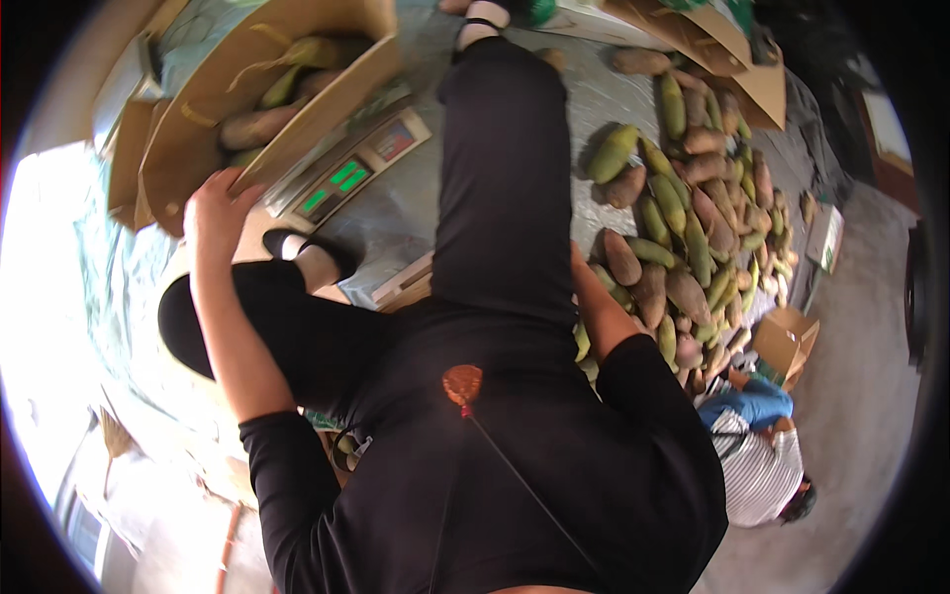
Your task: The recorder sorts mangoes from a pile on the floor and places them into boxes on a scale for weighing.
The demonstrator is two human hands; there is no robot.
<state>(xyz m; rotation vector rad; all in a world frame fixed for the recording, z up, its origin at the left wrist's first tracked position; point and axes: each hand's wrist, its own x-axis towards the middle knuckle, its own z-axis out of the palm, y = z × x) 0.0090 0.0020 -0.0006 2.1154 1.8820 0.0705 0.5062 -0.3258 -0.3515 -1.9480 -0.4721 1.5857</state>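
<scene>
My left hand (215, 210) is at the near rim of an open cardboard box (327, 109), its fingers hooked over the edge. Inside the box lie several long pieces of produce (262, 127), some green, some reddish-brown. Beside my right thigh is my right hand (578, 265), mostly hidden by the black trouser leg, so its fingers do not show. It is nearest a large heap of the same green and reddish-brown produce (683, 213), spread on plastic sheeting. What it holds, if anything, cannot be seen.
A scale with a lit green display (341, 180) stands beside the box. Another cardboard box (757, 84) stands beyond the heap, and a smaller one (787, 342) to its right. A person in a striped top (762, 475) bends at the lower right. A broom (114, 436) leans at the left.
</scene>
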